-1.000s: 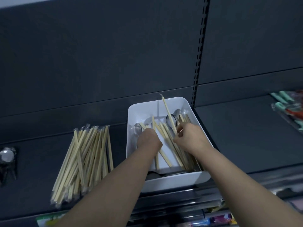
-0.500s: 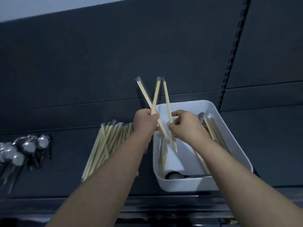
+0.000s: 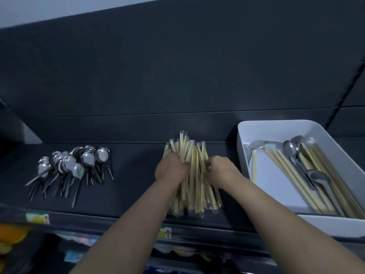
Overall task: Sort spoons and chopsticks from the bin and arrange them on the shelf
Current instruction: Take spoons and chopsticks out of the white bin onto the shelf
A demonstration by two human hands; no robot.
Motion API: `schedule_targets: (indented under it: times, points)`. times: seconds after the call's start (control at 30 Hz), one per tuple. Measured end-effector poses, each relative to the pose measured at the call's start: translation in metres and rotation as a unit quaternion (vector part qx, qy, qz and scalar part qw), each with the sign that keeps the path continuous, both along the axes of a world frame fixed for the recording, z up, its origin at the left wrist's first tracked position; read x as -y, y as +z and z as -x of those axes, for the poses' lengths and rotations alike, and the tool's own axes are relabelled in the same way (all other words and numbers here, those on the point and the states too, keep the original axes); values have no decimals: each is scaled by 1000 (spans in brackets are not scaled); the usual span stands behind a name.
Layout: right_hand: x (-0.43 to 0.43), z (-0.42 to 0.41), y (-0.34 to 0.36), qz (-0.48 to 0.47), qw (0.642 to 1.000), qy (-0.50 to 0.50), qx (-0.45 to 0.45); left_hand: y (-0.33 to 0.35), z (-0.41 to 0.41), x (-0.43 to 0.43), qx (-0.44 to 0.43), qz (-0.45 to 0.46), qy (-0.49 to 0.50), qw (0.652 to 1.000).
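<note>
Chopsticks (image 3: 194,190): wrapped pairs heaped mid-shelf (image 3: 134,186), between the spoon cluster (image 3: 85,161) to the left and the white bin (image 3: 324,224) to the right. My left hand (image 3: 169,171) curls round sticks on the heap's left side. My right hand (image 3: 219,169) sits curled at the heap's right edge; blur hides whether it pinches a stick or only nudges.

Risk: slick wrappers, fanned heap, near ends close to the shelf lip. A careless release could send pairs sliding off. The bin is not yet emptied.
</note>
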State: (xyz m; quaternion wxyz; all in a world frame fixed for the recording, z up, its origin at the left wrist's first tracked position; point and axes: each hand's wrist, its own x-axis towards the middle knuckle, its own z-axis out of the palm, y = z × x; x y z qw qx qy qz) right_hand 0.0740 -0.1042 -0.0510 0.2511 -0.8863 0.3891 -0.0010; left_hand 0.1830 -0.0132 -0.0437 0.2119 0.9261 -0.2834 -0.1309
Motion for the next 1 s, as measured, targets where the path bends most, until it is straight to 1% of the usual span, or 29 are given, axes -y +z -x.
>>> schedule_targets:
  times: [0.07, 0.13, 0.23, 0.33, 0.4, 0.5, 0.63, 0.7, 0.73, 0.77, 0.8, 0.83, 0.9, 0.93, 0.97, 1.0]
  points:
    - [-4, -2, -4, 24, 999, 8, -32, 3, -3, -4, 35, -16, -14, 999]
    - [-7, 1, -2, 93, 995, 10, -43, 6, -6, -4, 40, -14, -29, 999]
    - [-8, 16, 9, 222, 975, -1, -11, 12, -1, 2, 31, 41, -52, 997]
    - [2, 44, 23, 272, 961, -51, 23, 20, 15, 19, 23, 103, -85, 991]
    - [14, 67, 28, 274, 957, -85, 30, 26, 33, 37, 18, 133, -119, 984]
    - [32, 105, 31, 223, 965, -134, 22, 33, 68, 62, 15, 164, -184, 969]
    - [53, 153, 24, 173, 970, -172, -10, 34, 117, 92, 2, 151, -247, 957]
    - [62, 174, 21, 151, 973, -176, -26, 32, 136, 106, 7, 116, -275, 954]
    - [66, 183, 20, 141, 974, -175, -32, 30, 144, 113, 6, 83, -296, 951]
    - [70, 192, 19, 133, 975, -173, -36, 27, 150, 120, 2, 30, -325, 945]
    - [74, 199, 18, 125, 977, -170, -38, 24, 155, 127, -1, -46, -359, 932]
    - [78, 204, 18, 117, 979, -165, -37, 20, 159, 132, 2, -136, -392, 910]
    - [85, 209, 15, 105, 982, -151, -30, 11, 166, 139, 29, -309, -436, 845]
    - [88, 211, 14, 103, 984, -145, -24, 6, 169, 140, 46, -364, -441, 819]
    - [91, 211, 13, 102, 985, -140, -20, 2, 171, 140, 53, -389, -437, 809]
    - [94, 212, 12, 100, 985, -136, -15, 1, 171, 138, 53, -390, -430, 813]
